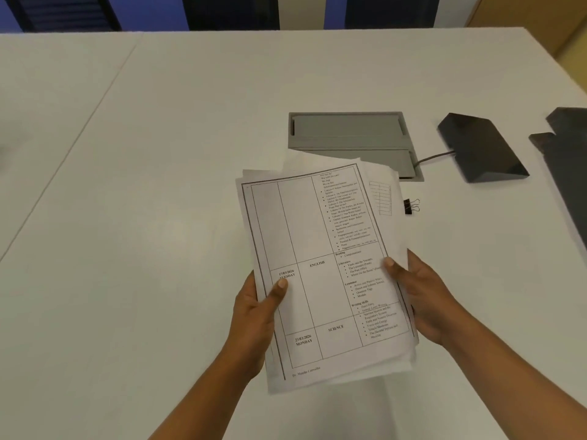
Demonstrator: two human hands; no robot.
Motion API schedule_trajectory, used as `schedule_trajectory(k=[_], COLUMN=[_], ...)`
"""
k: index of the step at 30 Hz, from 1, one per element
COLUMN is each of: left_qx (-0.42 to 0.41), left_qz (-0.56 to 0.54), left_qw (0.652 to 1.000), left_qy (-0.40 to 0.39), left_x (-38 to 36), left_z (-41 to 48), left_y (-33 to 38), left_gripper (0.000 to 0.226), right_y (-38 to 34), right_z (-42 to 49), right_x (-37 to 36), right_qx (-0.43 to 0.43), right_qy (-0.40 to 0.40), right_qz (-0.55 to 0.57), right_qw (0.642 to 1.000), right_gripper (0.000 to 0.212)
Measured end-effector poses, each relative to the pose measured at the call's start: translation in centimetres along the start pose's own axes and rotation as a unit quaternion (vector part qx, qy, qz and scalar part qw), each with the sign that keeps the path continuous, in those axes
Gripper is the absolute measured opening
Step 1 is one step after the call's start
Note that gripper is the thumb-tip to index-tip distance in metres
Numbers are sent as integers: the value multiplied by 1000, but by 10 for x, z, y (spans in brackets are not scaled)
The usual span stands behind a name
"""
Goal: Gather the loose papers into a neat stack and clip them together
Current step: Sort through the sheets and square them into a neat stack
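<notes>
Left hand (254, 315) grips the papers (320, 274) along their 9 o'clock edge, thumb curled onto the top sheet, remaining fingers hidden beneath. Right hand (422, 300) grips the 3 o'clock edge the same way, thumb pressed on the printed table. Sheets are held above the table (158, 154), edges fanned and uneven toward 12 o'clock. Binder clip (410, 206) lies on the table just beside the papers, at 2 o'clock. Grey cable hatch (346, 134) sits at 12 o'clock.
</notes>
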State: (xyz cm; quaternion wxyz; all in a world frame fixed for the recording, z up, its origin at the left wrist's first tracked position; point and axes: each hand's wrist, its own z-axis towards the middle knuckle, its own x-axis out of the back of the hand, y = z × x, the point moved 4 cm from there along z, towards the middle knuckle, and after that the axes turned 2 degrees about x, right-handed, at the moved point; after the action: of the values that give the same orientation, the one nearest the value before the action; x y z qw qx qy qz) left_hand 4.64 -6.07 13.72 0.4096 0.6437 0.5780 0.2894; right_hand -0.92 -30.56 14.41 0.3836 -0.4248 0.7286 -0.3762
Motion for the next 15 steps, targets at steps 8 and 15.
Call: schedule_trajectory(k=[8, 15], left_qx=[26, 53], left_qz=[-31, -10], left_qw=[999, 996], left_qy=[-35, -74], left_x=[7, -10], left_z=[9, 10], left_y=[5, 1], left_gripper=[59, 58], right_y=[-1, -5], right_z=[-3, -1], right_x=[14, 8], right_qx=[-32, -19], right_qy=[-65, -75], right_qz=[-27, -105], right_qw=[997, 991], right_gripper=[54, 47])
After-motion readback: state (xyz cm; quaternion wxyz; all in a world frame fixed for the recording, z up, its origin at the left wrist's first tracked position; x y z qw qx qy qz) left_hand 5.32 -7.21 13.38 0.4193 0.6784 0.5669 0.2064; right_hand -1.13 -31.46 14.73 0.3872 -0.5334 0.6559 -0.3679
